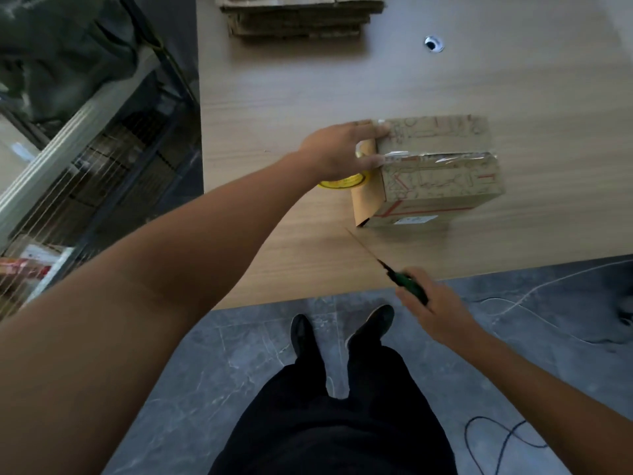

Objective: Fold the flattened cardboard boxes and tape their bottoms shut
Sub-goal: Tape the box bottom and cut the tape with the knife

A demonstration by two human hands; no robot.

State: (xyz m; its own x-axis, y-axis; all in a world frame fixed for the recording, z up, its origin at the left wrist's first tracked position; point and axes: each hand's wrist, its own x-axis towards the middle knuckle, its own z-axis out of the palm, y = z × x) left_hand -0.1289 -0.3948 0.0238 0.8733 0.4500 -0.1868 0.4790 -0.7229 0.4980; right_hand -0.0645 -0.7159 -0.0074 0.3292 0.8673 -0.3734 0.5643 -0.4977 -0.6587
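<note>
A folded cardboard box (442, 176) with red and dark printing lies on the wooden table (274, 108), a strip of clear tape (442, 158) running along its top seam. My left hand (339, 149) rests at the box's left end, fingers stretched onto the tape end and box edge. Under that hand sits a yellow tape roll (346, 181), mostly hidden. My right hand (428, 299) grips a green-handled utility knife (409, 284) near the table's front edge, its thin blade pointing up-left toward the box.
A stack of flattened cardboard boxes (298, 15) lies at the table's far edge. A cable hole (433, 43) is in the tabletop at the back right. Metal shelving (85, 149) stands to the left. Cables (507, 437) trail on the grey floor.
</note>
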